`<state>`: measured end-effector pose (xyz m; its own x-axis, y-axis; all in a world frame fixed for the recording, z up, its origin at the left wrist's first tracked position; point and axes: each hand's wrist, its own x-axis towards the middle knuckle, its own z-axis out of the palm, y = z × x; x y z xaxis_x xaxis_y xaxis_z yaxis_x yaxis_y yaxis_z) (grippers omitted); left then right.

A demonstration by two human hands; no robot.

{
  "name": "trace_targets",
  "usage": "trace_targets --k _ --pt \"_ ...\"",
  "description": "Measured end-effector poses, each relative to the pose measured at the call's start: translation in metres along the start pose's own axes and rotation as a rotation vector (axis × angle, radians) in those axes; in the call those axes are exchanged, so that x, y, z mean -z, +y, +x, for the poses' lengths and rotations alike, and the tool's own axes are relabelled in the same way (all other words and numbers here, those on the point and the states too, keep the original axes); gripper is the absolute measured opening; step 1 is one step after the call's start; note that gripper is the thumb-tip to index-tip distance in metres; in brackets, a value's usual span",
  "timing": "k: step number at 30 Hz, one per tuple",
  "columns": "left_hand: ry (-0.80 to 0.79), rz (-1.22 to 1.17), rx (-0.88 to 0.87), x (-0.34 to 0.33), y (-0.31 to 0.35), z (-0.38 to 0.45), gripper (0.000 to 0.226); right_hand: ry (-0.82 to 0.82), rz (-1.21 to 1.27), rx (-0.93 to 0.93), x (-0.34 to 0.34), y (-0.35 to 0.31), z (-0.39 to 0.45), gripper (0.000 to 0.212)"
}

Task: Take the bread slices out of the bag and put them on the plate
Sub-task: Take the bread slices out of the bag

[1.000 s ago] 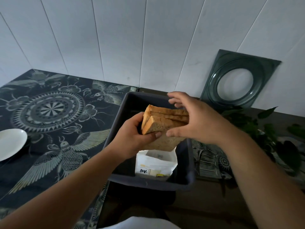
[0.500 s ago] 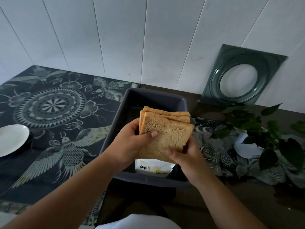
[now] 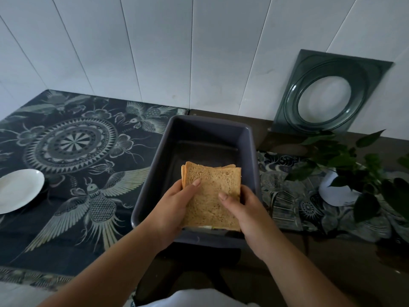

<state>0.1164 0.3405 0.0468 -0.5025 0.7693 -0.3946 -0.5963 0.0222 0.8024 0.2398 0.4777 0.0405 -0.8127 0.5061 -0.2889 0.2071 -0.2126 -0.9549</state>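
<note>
Head view: bread slices [image 3: 212,196] stacked upright, clamped between left hand [image 3: 171,206] and right hand [image 3: 242,210], thumbs pressed on the near face, fingers behind. Held above the near end of the grey bin [image 3: 252,156], clear of its floor. Only a pale sliver under the stack's lower edge (probably the bag, too hidden to say). White plate [image 3: 17,189] well apart, far left on the patterned cloth [image 3: 73,140], bare. Potted plant [image 3: 345,173] off to the right, out of the way. Judged step: slices out, carry not yet made. Next: sweep left over the bin wall, keep the stack squeezed together, lay flat on the plate
</note>
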Motion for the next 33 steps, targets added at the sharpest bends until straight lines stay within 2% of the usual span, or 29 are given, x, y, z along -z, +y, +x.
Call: trace_targets --k 4,7,12,15,20,27,33 --pt "0.003 -0.035 0.038 0.002 -0.007 -0.004 0.050 0.019 0.140 -0.070 0.006 -0.001 -0.003 0.059" --pt "0.030 -0.043 0.081 0.002 -0.010 -0.006 0.055 0.043 0.153 -0.093 0.010 0.001 -0.005 0.066" --pt "0.065 -0.049 0.147 -0.003 -0.014 -0.009 0.058 0.076 0.192 -0.121 0.019 0.004 -0.010 0.053" --pt "0.096 0.028 0.120 -0.006 -0.017 -0.010 0.061 0.069 0.201 -0.122 0.028 0.005 -0.015 0.062" --pt "0.117 0.037 0.081 -0.018 -0.021 -0.013 0.049 0.078 0.204 -0.098 0.039 0.002 -0.023 0.069" --pt "0.089 0.012 0.072 -0.037 -0.029 -0.018 0.046 0.058 0.262 -0.118 0.060 0.003 -0.035 0.055" --pt "0.150 0.026 0.054 -0.049 -0.041 -0.030 0.049 -0.012 0.231 -0.116 0.075 0.007 -0.038 0.057"
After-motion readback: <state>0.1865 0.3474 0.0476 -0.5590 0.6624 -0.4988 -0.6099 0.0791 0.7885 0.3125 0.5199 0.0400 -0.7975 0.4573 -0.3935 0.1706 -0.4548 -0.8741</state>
